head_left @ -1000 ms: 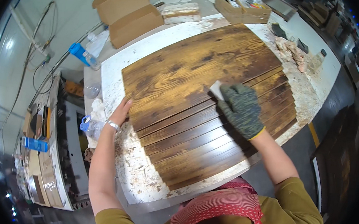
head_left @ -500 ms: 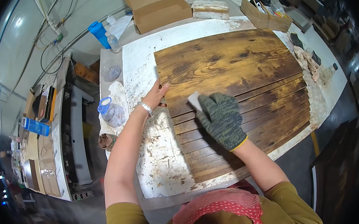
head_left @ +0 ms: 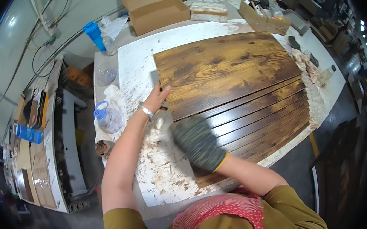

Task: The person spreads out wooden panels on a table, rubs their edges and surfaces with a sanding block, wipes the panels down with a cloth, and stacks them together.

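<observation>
A wide brown-stained wooden board (head_left: pixel 221 70) lies on the worktable. Several narrow strips of dark wood (head_left: pixel 274 108) show in a row along its near side. At the board's left edge, my bare left hand (head_left: pixel 155 98) holds on with the thumb over the rim and the fingers partly hidden. My right hand (head_left: pixel 198 141), in a dark green knitted glove with a yellow cuff, is curled over the left ends of the strips. Its fingers are blurred by motion. The small white pad seen in it half a second ago is hidden now.
The white tabletop (head_left: pixel 157 172) is stained and flaked. To the left stand a blue-capped clear jug (head_left: pixel 110 119) and a blue bottle (head_left: pixel 94 35). At the back are an open cardboard box (head_left: pixel 157 15) and a box of tools (head_left: pixel 264 19). A crumpled rag (head_left: pixel 304 61) lies right.
My right hand has swept left and toward me along the strips, and the white pad has gone out of sight. My left hand stays at the board's edge. The whole view has shifted slightly.
</observation>
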The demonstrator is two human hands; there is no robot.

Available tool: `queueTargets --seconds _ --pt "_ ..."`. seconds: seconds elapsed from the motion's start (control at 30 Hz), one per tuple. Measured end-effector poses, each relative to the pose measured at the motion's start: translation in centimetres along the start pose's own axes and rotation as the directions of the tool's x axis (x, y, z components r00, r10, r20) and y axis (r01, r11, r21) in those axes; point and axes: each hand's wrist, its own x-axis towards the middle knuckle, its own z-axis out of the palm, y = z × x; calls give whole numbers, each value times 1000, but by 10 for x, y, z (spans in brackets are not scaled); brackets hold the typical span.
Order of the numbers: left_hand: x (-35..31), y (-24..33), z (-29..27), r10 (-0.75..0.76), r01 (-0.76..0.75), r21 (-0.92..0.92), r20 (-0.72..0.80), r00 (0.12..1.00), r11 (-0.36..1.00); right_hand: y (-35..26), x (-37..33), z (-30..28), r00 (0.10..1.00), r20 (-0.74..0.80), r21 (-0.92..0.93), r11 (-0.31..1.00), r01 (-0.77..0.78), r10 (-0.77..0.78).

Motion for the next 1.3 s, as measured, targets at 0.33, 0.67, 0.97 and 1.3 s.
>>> queueTargets --seconds 0.33,0.67,0.97,1.3 --pt "7 -19 -10 23 -23 36 4 1000 999 112 -67 -63 950 -208 -355 886 -297 235" --pt "6 -19 -11 -142 142 -21 -39 989 990 133 -179 -107 566 -407 106 652 -750 717" --pt "5 -18 17 -197 148 -453 -63 978 879 61 -149 -40 953 -87 35 957 -289 291" --pt "18 -30 6 -139 96 -264 -150 979 960 228 -289 -64 513 -420 235 636 -735 749"
